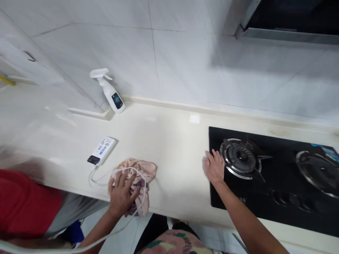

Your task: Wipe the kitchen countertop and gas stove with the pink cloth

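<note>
- Pink cloth [140, 173]: bunched on counter [172, 141] near the front edge, under left hand [122, 192]; palm down, fingers spread, pressing rather than clenching.
- White cable [106, 176] loops across the cloth.
- Power bank [102, 151] at cloth's 10 o'clock; spray bottle [109, 91] at 11, by the wall.
- Right hand [215, 166] at 3 o'clock: flat, holding nothing, on cooktop [278, 197] edge.
- Progress: counter glossy, no spill seen; wiped extent unclear.

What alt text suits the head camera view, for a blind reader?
A person's left hand rests on a crumpled pink cloth on a cream countertop; the right hand lies flat at the edge of a black glass gas hob. A white spray bottle and a white cabled device sit farther back.
</note>
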`<state>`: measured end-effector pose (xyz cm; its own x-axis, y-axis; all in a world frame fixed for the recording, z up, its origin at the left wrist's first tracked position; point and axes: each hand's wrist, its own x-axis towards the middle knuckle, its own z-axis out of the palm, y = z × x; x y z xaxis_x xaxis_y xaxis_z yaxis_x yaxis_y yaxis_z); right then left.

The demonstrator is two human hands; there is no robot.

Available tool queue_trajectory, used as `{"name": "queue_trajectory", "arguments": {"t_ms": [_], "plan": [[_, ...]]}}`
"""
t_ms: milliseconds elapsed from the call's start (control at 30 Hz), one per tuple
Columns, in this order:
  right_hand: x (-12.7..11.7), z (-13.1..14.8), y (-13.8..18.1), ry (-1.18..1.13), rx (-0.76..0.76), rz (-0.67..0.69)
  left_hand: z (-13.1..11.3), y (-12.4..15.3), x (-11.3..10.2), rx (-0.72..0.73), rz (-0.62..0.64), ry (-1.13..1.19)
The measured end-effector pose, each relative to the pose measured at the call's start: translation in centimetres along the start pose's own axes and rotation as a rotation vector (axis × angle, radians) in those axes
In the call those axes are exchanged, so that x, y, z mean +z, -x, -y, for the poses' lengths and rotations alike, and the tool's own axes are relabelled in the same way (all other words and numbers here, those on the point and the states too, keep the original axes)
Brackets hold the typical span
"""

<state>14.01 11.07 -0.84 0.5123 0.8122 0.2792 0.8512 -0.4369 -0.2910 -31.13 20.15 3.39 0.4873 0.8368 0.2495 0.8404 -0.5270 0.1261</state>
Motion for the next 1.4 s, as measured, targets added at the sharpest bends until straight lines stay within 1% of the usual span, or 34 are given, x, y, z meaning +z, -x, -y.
{"name": "queue_trajectory", "arguments": {"t_ms": [33,67,133,200,267,333,400,467,533,600,633,667,700,767,833,900,933,1000,1033,1100,1167,1200,1300,1400], "plan": [[0.0,0.0,0.0,-0.047,0.007,-0.014,-0.5,-0.3,0.1,-0.081,0.005,-0.032],[0.0,-0.1,-0.1,-0.108,0.017,-0.033,-1.6,-0.6,0.2,-0.152,0.016,-0.060],[-0.1,-0.3,-0.3,-0.240,0.039,-0.080,-4.8,-1.3,0.8,-0.228,0.054,-0.083],[-0.3,-0.6,-0.5,-0.336,0.057,-0.116,-8.8,-2.3,1.6,-0.173,0.093,-0.035],[-0.9,-0.7,-0.5,-0.371,0.060,-0.134,-12.8,-4.0,2.6,-0.058,0.122,0.060],[-1.9,-0.5,-0.3,-0.382,0.053,-0.149,-16.4,-6.3,3.6,-0.012,0.150,0.139],[-3.3,0.3,0.3,-0.409,0.028,-0.158,-19.6,-9.0,4.7,-0.016,0.163,0.226],[-4.7,1.4,0.9,-0.440,-0.024,-0.146,-22.5,-11.6,5.6,0.003,0.208,0.361],[-5.6,2.6,1.1,-0.452,-0.076,-0.111,-24.9,-13.8,6.4,0.041,0.260,0.477],[-5.9,3.5,0.7,-0.428,-0.100,-0.047,-26.1,-15.1,6.9,0.091,0.280,0.538],[-5.8,3.9,0.4,-0.408,-0.099,0.000,-26.0,-15.4,7.0,0.111,0.277,0.555],[-5.5,4.2,0.0,-0.384,-0.089,0.059,-25.4,-15.5,6.9,0.120,0.267,0.571],[-5.1,4.6,-0.5,-0.357,-0.075,0.131,-24.3,-15.4,6.7,0.116,0.250,0.580],[-4.1,5.5,-1.1,-0.294,-0.045,0.280,-20.6,-14.8,6.0,0.063,0.199,0.567],[-3.1,6.9,-1.2,-0.226,-0.031,0.374,-16.0,-13.9,5.0,-0.026,0.145,0.510],[-2.4,8.6,-0.4,-0.172,-0.026,0.389,-11.5,-13.0,4.1,-0.132,0.105,0.424],[-2.3,9.4,0.5,-0.155,-0.024,0.384,-9.6,-12.6,3.8,-0.183,0.092,0.377],[-2.5,10.7,3.0,-0.142,-0.049,0.380,-7.0,-11.9,3.4,-0.246,0.086,0.298],[-2.8,11.1,4.6,-0.147,-0.085,0.381,-6.2,-11.6,3.4,-0.263,0.087,0.268],[-3.6,11.0,8.1,-0.184,-0.198,0.373,-5.6,-11.2,3.7,-0.274,0.087,0.230],[-4.5,10.0,11.6,-0.239,-0.304,0.352,-5.5,-11.0,4.1,-0.266,0.078,0.172],[-4.8,9.3,13.1,-0.256,-0.327,0.331,-5.6,-10.9,4.4,-0.257,0.071,0.135],[-5.6,6.0,16.4,-0.237,-0.297,0.211,-5.6,-10.9,4.8,-0.223,0.059,0.032],[-6.4,1.3,18.3,-0.170,-0.239,0.050,-5.4,-11.0,4.7,-0.212,0.056,-0.002]]}}
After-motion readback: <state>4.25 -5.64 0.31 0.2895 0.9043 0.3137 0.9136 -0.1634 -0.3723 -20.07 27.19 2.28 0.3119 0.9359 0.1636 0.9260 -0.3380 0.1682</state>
